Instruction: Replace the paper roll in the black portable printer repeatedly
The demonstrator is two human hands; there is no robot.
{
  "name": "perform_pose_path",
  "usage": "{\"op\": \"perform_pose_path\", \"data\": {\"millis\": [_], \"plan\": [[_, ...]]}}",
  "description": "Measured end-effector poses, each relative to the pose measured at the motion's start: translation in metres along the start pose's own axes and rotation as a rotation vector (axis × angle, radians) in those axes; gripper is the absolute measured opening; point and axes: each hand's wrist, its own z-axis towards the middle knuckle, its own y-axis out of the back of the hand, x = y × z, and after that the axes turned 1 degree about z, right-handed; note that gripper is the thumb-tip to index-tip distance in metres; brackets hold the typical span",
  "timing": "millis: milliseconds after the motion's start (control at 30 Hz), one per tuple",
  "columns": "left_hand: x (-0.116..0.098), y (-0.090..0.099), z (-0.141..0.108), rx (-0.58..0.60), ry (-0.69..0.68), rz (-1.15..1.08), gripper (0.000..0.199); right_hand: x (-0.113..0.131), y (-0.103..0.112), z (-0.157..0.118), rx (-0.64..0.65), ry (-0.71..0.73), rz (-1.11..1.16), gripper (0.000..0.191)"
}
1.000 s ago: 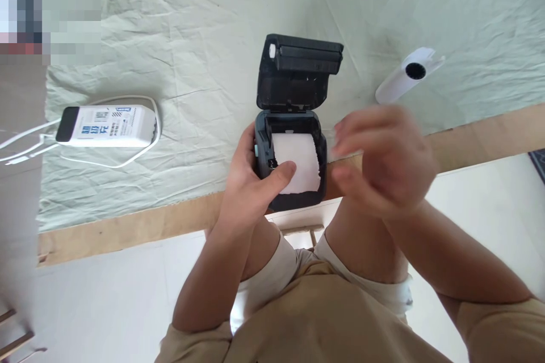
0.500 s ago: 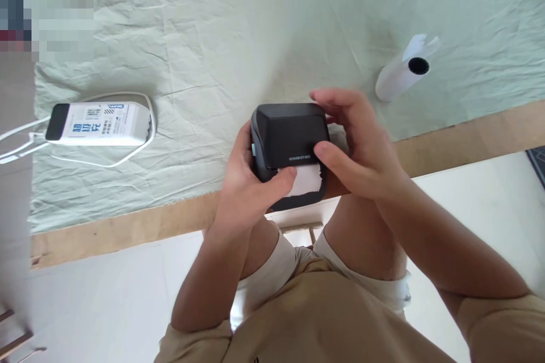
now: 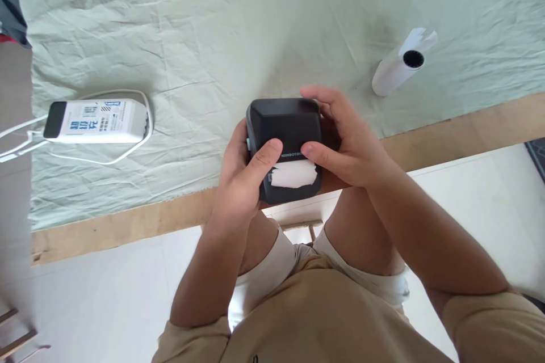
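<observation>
A black label printer (image 3: 286, 125) marked NIIMBOT is held between my two hands over the table's front edge. White paper (image 3: 293, 174) with ragged ends sticks out of its front slot. My left hand (image 3: 244, 173) wraps round the printer's left side, thumb lying on the lid beside the lettering. On the other side, my right hand (image 3: 347, 144) grips with its thumb on the lid's right front and its forefinger at the back right corner. The fingers under and behind the printer are partly hidden.
To the left lies a white power strip (image 3: 97, 122) with cables looped round it. A white cylinder (image 3: 394, 72) with a black end and torn paper behind it stands at the right. Pale green cloth (image 3: 204, 62) covers the table, leaving its wooden edge (image 3: 128, 218) bare.
My left thumb has moved from the paper up onto the lid, so more of the paper shows. My right hand has closed in on the printer's right side.
</observation>
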Motion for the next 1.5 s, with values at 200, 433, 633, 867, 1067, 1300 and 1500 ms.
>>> {"op": "perform_pose_path", "data": {"millis": [200, 433, 633, 867, 1067, 1300, 1500], "plan": [[0.007, 0.005, 0.003, 0.050, -0.043, -0.032, 0.035, 0.000, 0.002, 0.002, 0.040, -0.136, 0.254, 0.059], [0.011, 0.006, 0.004, 0.056, -0.077, -0.029, 0.036, 0.005, 0.007, 0.003, 0.069, -0.205, 0.264, 0.065], [0.009, 0.005, 0.003, 0.077, -0.078, -0.050, 0.030, 0.011, 0.008, 0.005, 0.056, -0.231, 0.264, 0.058], [0.008, 0.004, 0.003, 0.089, -0.082, -0.068, 0.031, 0.013, 0.011, 0.006, 0.044, -0.232, 0.251, 0.053], [0.007, 0.002, 0.003, 0.098, -0.096, -0.085, 0.029, 0.011, 0.008, 0.005, 0.020, -0.210, 0.286, 0.054], [0.006, 0.000, 0.004, 0.095, -0.076, -0.063, 0.033, 0.009, 0.007, 0.004, -0.005, -0.200, 0.308, 0.057], [0.007, 0.001, 0.004, 0.087, -0.072, -0.035, 0.036, 0.012, 0.009, 0.006, 0.010, -0.243, 0.310, 0.057]]}}
